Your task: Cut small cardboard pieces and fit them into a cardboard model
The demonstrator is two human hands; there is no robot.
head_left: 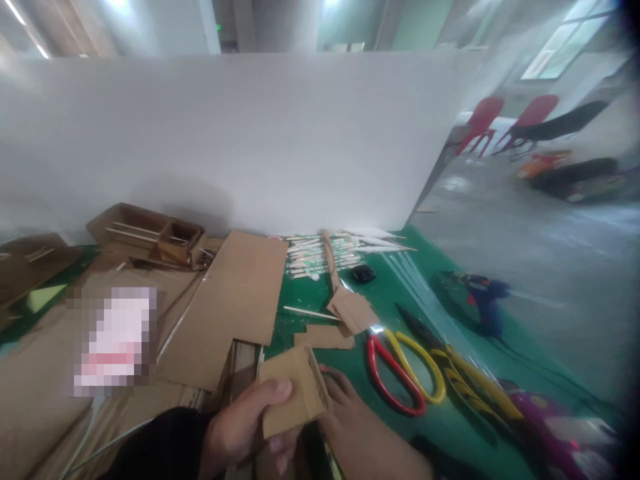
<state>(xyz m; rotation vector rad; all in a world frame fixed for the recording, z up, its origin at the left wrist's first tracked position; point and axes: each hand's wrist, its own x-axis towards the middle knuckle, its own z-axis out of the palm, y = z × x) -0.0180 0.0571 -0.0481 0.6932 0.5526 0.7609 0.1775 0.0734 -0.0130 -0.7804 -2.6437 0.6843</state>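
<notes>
My left hand (250, 417) pinches a small folded cardboard piece (293, 393), thumb on top and fingers beneath, low in the middle of the view. Against that piece's right edge lies my right hand (345, 413), its fingertips partly behind the edge; what it grips, if anything, is hidden. Just beyond are a flat cardboard strip (325, 337) and a stack of small cardboard pieces (354, 310). To the right rest scissors with red and yellow handles (395, 373).
Yellow-handled pliers (465, 380), a blue glue gun (485, 297) and clear sticks (425, 287) lie on the green table at right. Large cardboard sheets (240, 280) and a cardboard box (145, 230) occupy the left. A white panel (225, 133) stands behind.
</notes>
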